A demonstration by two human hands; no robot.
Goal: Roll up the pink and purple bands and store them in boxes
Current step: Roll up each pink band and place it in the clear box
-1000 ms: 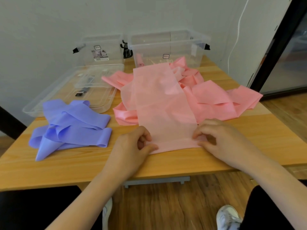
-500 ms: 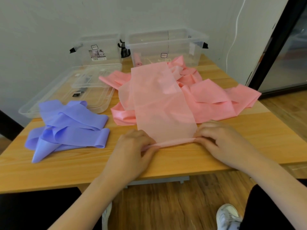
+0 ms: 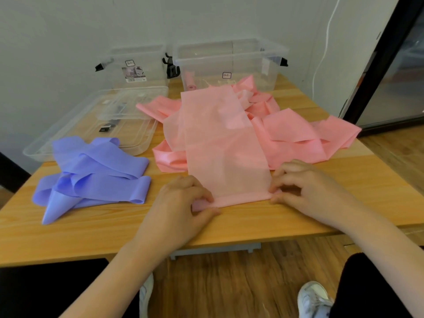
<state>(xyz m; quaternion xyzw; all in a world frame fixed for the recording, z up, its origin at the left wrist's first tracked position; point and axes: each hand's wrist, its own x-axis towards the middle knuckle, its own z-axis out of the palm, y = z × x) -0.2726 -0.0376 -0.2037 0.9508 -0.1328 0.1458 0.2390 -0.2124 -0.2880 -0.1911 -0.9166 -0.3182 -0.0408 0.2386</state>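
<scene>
A long pink band (image 3: pixel 220 143) lies flat down the middle of the wooden table (image 3: pixel 229 223), its near end turned into a thin roll (image 3: pixel 241 199). My left hand (image 3: pixel 181 203) pinches the roll's left end and my right hand (image 3: pixel 305 187) pinches its right end. More pink bands (image 3: pixel 305 136) lie heaped behind and to the right. Purple bands (image 3: pixel 91 173) sit in a loose pile at the left. Two clear boxes stand at the back: the left box (image 3: pixel 135 63) and the right box (image 3: pixel 231 63), which holds a small pink roll (image 3: pixel 190 82).
Clear lids (image 3: pixel 96 120) lie stacked at the back left, beside the purple pile. A white wall runs behind the boxes, with a white cable (image 3: pixel 323 42) hanging at the right. A dark door frame (image 3: pixel 378 65) stands at the far right. My shoes (image 3: pixel 314 299) show below the table edge.
The pink band's near end has been turned over into a thicker roll, and both hands have moved slightly away from me with it.
</scene>
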